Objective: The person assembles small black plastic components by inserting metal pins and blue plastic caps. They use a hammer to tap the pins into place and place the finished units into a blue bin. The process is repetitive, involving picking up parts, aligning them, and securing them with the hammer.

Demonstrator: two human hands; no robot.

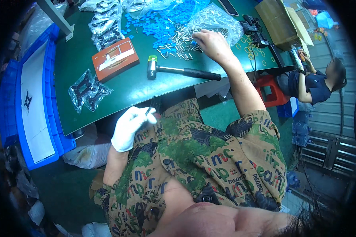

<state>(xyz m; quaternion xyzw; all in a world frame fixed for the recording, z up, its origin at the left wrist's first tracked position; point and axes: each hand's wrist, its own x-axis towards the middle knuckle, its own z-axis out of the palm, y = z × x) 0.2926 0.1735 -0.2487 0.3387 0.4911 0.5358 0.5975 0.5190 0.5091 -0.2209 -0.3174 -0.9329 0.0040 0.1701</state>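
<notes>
Head view: L hand (131, 128), in a white glove, is just off the front edge of the green table (122, 89), thumb & fingers pinching a thin dark piece (149, 110). R hand (214, 45), bare, is over the table w/ fingertips drawn together beside the pile of silvery pins (181, 46); can't tell from this angle if anything's btwn them. Clear bag (221, 19) w/ more pins is right by that hand.

Hammer (186, 72), black grip & green-tipped head, lies btwn the hands, nearer the table edge. L of it: red-brown block (124, 62) w/ a white patch on top, no legible text at this res. Bagged black part (89, 91) is near the block's lower L corner.

Writing: printed garment (209, 154) on the wearer has big multicolored lettering all over, some pcs clear, others lost in folds & green camo blotches. Co-worker (312, 85) at far R wears a dark top w/ a small pale chest mark, too tiny to read.
</notes>
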